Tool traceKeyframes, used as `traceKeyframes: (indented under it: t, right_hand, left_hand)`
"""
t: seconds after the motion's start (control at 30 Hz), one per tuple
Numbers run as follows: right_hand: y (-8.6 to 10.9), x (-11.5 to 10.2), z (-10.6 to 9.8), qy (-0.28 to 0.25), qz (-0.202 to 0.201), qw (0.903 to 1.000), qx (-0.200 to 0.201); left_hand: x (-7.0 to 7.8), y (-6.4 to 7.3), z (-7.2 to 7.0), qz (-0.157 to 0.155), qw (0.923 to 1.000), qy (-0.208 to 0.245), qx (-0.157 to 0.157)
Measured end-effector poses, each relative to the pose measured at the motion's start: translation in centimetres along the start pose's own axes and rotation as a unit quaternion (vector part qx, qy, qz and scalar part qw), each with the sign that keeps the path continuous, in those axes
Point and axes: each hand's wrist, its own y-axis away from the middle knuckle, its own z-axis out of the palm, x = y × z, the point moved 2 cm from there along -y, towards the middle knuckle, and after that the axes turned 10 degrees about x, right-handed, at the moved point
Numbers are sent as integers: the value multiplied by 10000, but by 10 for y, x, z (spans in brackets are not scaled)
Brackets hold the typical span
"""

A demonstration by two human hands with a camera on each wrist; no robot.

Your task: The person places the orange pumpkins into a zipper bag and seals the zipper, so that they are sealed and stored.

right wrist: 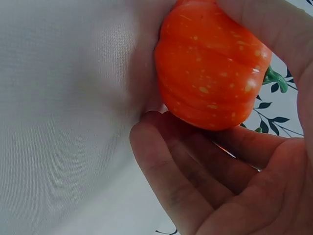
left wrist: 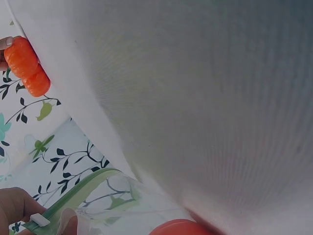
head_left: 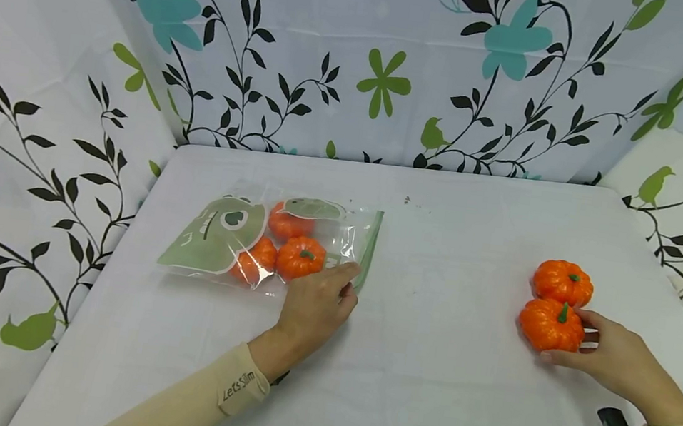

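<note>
The step in hand seems a pickup: at three o'clock on the bench (head_left: pixel 406 409), the right hand (head_left: pixel 633 363) grips the nearer pumpkin (head_left: pixel 549 328), a second pumpkin (head_left: pixel 562 279) just beyond at its twelve. At ten o'clock, the left hand (head_left: pixel 318 303) pinches the zip edge (head_left: pixel 371 246) of a bag (head_left: pixel 209 235) holding three pumpkins (head_left: pixel 300 261). Lifting would call for a firm wrap.

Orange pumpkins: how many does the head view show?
5: three in the bag (rear pumpkin, left pumpkin, right pumpkin); two to its right (near pumpkin in the right hand, far pumpkin behind). The bag may hide more.
</note>
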Motion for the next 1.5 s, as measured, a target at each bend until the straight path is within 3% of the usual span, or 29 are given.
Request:
traceKeyframes:
  t: [0.3,0.6,0.77,0.97,1.2,1.5]
  right_hand:
    - [1,-10,3,-152,-232,9996,105]
    - [-4,-51,10,-730,-884,9934,73]
    - [-9,-77,16,-1123,-1092,9876,-140]
    - [-19,-107,24,-1048,-1261,9856,-412]
    - [-34,-141,36,-1340,-1491,9770,-730]
    - [-50,-172,58,-1682,-1671,9665,-981]
  left_hand:
    - [0,-2,0,-33,10000,-9,-53]
    - [-1,-3,0,-34,10000,-1,-60]
    - [-1,-3,-1,-19,10000,28,-35]
    - [0,-2,-1,-42,10000,40,-37]
    - [0,-1,-2,-65,9999,34,-77]
    - [0,2,-1,-25,10000,16,-59]
